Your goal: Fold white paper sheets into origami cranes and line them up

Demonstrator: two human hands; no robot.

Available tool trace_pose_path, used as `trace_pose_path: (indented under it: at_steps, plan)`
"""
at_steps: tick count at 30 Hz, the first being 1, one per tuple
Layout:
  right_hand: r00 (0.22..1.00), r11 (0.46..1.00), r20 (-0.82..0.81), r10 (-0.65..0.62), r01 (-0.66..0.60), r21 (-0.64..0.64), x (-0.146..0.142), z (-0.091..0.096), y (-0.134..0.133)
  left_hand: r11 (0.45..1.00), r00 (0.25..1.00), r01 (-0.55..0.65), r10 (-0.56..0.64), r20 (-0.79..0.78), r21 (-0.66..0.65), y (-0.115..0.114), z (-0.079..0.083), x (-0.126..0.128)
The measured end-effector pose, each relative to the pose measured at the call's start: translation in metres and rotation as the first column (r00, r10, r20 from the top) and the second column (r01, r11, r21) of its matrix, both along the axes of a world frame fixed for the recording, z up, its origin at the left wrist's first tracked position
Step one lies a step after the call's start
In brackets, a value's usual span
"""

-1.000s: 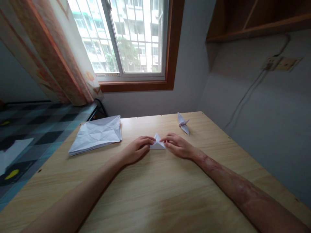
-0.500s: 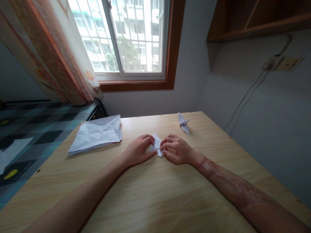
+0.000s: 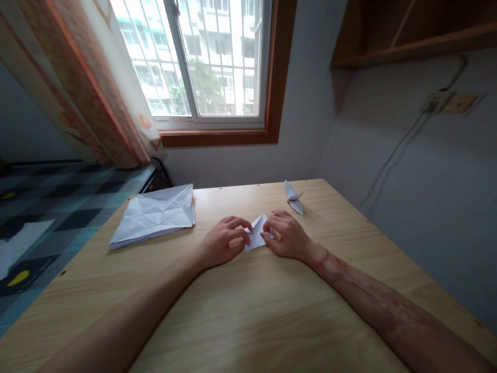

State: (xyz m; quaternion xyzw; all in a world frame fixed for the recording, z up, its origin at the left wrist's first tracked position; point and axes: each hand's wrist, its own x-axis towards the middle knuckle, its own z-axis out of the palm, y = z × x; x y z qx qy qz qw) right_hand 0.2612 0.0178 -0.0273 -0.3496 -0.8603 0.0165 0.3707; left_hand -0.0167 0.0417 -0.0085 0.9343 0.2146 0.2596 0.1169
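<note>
A small folded piece of white paper [image 3: 256, 237] lies on the wooden table [image 3: 248, 311] between my two hands. My left hand [image 3: 223, 242] pinches its left edge with curled fingers. My right hand [image 3: 286, 234] grips its right side, fingers bent over the paper. Both forearms rest on the tabletop. A finished white paper crane [image 3: 293, 198] lies beyond my right hand, apart from it.
A stack of creased white paper sheets [image 3: 155, 214] lies at the table's far left. A window [image 3: 209, 62] with a wooden frame and a patterned curtain [image 3: 85, 88] stand behind. A bed with a checked cover [image 3: 42, 207] is left of the table; the wall is close on the right.
The paper went from a flat triangle between fingertips to being turned and refolded; both hands closed in on it and my right hand shifted slightly farther away.
</note>
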Motion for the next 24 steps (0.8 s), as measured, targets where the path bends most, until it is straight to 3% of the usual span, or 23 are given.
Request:
trace_pose_path:
  at_steps: [6, 10, 18, 24]
  plan:
    - [0.991, 0.987, -0.116, -0.068, 0.05, -0.153, 0.003, -0.009, 0.01, 0.998, 0.99, 0.034, -0.025, -0.138, 0.058, -0.005, -0.001, 0.004]
    - [0.983, 0.985, -0.181, -0.021, -0.01, -0.172, 0.004, -0.012, 0.014, 0.997, 0.988, -0.053, 0.062, -0.141, 0.063, -0.007, 0.0, 0.006]
    - [0.954, 0.952, -0.299, -0.013, -0.08, -0.296, 0.005, -0.013, 0.016, 0.986, 0.989, -0.139, 0.132, -0.067, -0.098, -0.006, 0.003, 0.007]
    - [0.883, 0.897, -0.465, -0.06, -0.157, -0.414, 0.008, -0.018, 0.019, 0.965, 1.0, -0.028, 0.025, -0.017, -0.262, -0.003, -0.002, 0.004]
